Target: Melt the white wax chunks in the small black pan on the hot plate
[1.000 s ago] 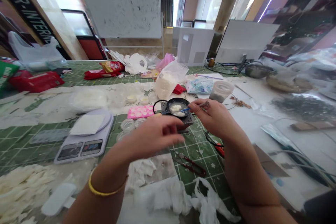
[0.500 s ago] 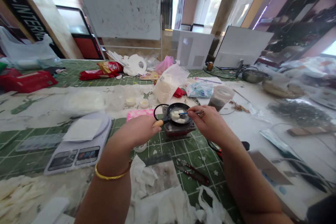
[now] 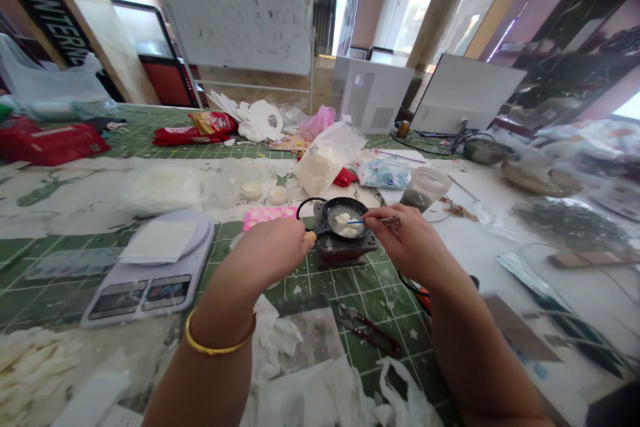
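Observation:
My left hand point(image 3: 277, 245) is closed around the wooden handle of a small black frying pan point(image 3: 367, 219). The pan sits over a small dark hot plate point(image 3: 343, 255). White chunks point(image 3: 345, 221) lie in clear-looking liquid inside it. Between the fingertips of my right hand point(image 3: 400, 232) is a thin blue stick point(image 3: 356, 221), its tip among the chunks. A pink mold point(image 3: 270, 215) lies behind my left hand, partly hidden by it.
A kitchen scale point(image 3: 150, 267) with white paper stands at left. Red-handled snips point(image 3: 370, 329) and crumpled tissue point(image 3: 280, 337) lie in front. Behind the pan are a bag of white material point(image 3: 323, 163) and a plastic cup point(image 3: 425, 188). White flakes point(image 3: 35, 367) lie front left.
The stick's tip and the white chunks have shifted slightly within the pan. Both hands keep their grips. The whole view has moved a little.

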The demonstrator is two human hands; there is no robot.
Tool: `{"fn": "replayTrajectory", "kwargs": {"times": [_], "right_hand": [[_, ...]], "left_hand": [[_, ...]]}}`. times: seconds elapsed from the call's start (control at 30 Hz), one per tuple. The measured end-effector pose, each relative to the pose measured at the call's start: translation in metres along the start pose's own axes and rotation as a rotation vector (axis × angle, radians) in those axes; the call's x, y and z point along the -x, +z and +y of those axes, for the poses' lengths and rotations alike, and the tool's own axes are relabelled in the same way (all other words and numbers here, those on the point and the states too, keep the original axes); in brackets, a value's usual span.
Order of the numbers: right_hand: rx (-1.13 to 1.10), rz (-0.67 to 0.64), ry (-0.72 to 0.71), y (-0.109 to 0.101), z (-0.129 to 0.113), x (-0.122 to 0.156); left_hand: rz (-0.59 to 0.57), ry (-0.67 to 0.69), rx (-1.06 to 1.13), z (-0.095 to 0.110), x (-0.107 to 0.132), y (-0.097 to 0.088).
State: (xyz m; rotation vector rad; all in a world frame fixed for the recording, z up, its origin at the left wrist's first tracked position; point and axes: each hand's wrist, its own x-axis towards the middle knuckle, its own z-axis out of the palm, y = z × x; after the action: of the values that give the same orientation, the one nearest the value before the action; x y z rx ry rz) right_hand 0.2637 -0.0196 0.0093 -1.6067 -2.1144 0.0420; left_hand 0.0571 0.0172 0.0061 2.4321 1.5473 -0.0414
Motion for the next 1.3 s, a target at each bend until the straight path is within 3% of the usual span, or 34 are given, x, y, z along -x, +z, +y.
{"fn": "replayTrajectory", "kwargs": {"times": [0.1,0.27,0.47,0.83,1.17,1.3], "right_hand": [[-0.014,0.051,0.007,0.0,-0.001,0.0],[-0.001,-0.005,0.014,-0.002,-0.001,0.0],[-0.092,0.111,0.018,-0.01,-0.003,0.01],[-0.11,0.085,-0.046,-0.015,-0.011,0.017],[-0.085,0.082,0.014,-0.009,-0.003,0.01],[-0.071,0.0,-0.028,-0.009,-0.006,0.011]], "left_hand": [[0.005,-0.006,-0.015,0.002,0.0,0.002],[0.013,-0.019,-0.005,0.002,0.0,0.004],[0.007,0.013,-0.019,0.002,-0.001,0.004],[-0.004,0.014,-0.02,0.003,-0.001,0.004],[-0.003,0.032,-0.044,0.003,-0.001,0.003],[-0.006,0.024,-0.047,0.003,-0.001,0.004]]}}
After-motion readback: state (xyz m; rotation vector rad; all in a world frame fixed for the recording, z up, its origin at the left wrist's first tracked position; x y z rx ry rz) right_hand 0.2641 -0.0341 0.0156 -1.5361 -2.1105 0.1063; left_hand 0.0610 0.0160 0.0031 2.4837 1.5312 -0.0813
